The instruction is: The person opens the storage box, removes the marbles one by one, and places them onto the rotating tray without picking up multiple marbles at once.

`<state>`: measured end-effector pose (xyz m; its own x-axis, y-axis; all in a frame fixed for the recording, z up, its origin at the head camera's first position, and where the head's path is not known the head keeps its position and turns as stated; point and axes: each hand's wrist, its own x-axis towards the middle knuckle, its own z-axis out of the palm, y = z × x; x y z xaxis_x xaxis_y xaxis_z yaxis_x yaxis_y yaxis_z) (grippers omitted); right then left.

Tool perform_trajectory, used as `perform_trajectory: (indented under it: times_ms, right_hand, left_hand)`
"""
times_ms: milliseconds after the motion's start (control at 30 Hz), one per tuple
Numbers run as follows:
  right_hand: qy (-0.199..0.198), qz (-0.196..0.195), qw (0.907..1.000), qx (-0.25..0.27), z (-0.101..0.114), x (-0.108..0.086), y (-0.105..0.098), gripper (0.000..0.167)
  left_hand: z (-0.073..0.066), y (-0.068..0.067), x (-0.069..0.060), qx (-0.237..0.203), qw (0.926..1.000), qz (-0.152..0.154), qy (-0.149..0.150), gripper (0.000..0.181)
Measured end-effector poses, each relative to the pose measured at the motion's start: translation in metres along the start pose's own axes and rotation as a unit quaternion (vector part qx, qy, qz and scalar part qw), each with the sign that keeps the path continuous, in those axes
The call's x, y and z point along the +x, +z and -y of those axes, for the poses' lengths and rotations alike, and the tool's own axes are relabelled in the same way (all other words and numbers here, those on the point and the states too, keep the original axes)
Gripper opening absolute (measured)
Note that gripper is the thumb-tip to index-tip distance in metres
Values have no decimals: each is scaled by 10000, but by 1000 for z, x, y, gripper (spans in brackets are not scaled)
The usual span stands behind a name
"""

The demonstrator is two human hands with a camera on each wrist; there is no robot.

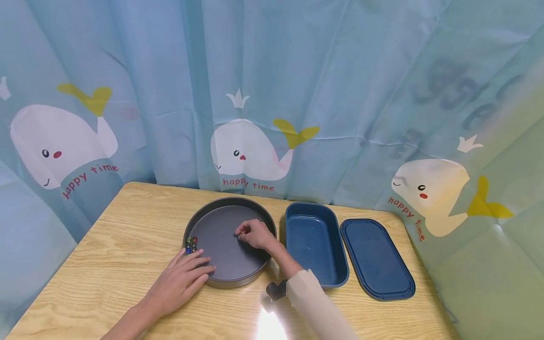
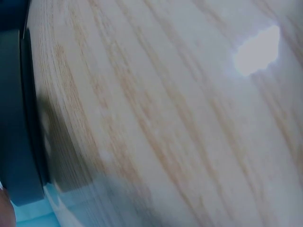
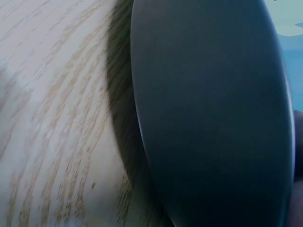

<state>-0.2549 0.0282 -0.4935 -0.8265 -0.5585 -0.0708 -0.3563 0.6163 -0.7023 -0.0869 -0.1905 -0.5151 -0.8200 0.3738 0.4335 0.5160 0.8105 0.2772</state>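
Note:
A round dark grey pan [image 1: 229, 276] stands on the wooden table. Against its inner left wall lie several small shiny marbles [image 1: 191, 244], green, red, blue and dark. My left hand [image 1: 180, 283] rests over the pan's near left rim, fingers extended and pointing inward, close to the marbles. Above the pan's floor my right hand [image 1: 256, 234] pinches a small dark marble between thumb and fingertips; most of it is hidden. Both wrist views show mainly the pan's outer wall [image 2: 16, 118] and the table, with only a bit of hand at the edge.
Right of the pan stands a deep blue rectangular container [image 1: 316, 245], partly behind my right forearm. Its matching flat blue lid [image 1: 378, 259] lies farther right. A dark object [image 1: 276, 290] sits by my right sleeve. A blue whale-print curtain [image 1: 263, 71] hangs behind the wooden table [image 1: 97, 269].

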Motion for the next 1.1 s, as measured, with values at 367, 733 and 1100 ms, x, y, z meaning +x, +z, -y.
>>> perform_trajectory:
  times_ms: [367,733,1100]
  right_hand:
    - [19,30,9999,-103,1,0,2,11]
    - [-211,41,9996,-207,3,-1,0,12]
    - [-90,17,9997,-246,1,1,2,10]
  left_hand:
    - [-1,0,0,28,10000,17,19,21]
    - [0,0,0,40,10000,39,1,21]
    - [0,1,0,-13,10000,-26,5,22]
